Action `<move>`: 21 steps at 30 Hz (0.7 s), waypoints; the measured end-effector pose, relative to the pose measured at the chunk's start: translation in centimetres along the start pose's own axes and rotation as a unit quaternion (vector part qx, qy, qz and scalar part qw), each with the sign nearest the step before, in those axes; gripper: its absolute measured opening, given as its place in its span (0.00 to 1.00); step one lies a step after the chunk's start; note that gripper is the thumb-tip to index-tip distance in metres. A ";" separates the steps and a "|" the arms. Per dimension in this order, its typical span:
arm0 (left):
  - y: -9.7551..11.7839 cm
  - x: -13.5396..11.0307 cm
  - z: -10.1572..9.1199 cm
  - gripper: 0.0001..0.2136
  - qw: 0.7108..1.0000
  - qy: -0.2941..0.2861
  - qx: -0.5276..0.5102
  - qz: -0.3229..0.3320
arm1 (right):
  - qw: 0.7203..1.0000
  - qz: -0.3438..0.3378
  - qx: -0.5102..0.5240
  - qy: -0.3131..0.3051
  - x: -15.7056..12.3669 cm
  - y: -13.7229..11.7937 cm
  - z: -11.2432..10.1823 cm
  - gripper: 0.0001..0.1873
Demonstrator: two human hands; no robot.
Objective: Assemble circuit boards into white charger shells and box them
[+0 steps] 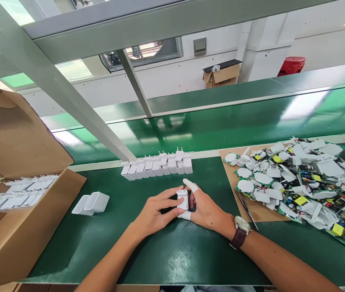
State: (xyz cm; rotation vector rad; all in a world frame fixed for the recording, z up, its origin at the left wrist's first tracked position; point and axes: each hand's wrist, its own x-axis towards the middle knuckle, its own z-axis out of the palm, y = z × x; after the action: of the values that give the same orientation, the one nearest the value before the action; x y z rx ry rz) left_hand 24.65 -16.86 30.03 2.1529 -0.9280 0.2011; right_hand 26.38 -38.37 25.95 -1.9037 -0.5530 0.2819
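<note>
Between both hands, above the green mat, is a white charger housing [182, 198]. The fingers and thumb of my left hand [161, 209] close on its left side. My right hand [205, 205], with white finger cots on thumb and index finger, grips the same piece from the right. A dark part shows beside it near the right fingers; its kind is unclear. Behind the hands stands a row of several white plug chargers [157, 165], prongs up. To the left lie two empty white charger shells [91, 203].
An open cardboard box [50, 219] at left holds rows of white chargers. On the right, a heap of circuit boards with white covers [288, 178] covers a cardboard sheet [230, 172]. Tweezers [247, 210] lie near my right wrist. A metal post [84, 109] rises behind.
</note>
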 end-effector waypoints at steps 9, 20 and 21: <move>-0.2 0.9 -1.7 0.07 0.996 -0.046 0.049 -0.053 | 1.000 0.011 -0.029 0.001 -0.4 -0.1 -0.2 0.56; 0.9 13.1 -3.1 0.07 0.967 0.040 0.230 0.103 | 0.952 -0.131 -0.272 0.053 -2.0 -0.6 0.1 0.28; 0.1 14.0 -2.6 0.07 0.966 0.013 0.240 0.096 | 0.951 -0.133 -0.275 0.057 -2.0 -0.6 0.1 0.28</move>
State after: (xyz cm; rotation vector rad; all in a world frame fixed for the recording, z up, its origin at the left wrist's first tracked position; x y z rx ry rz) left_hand 35.11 -22.87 37.66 2.4847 -1.1656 0.6035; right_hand 24.48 -39.08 26.38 -2.3244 -0.8657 -0.1791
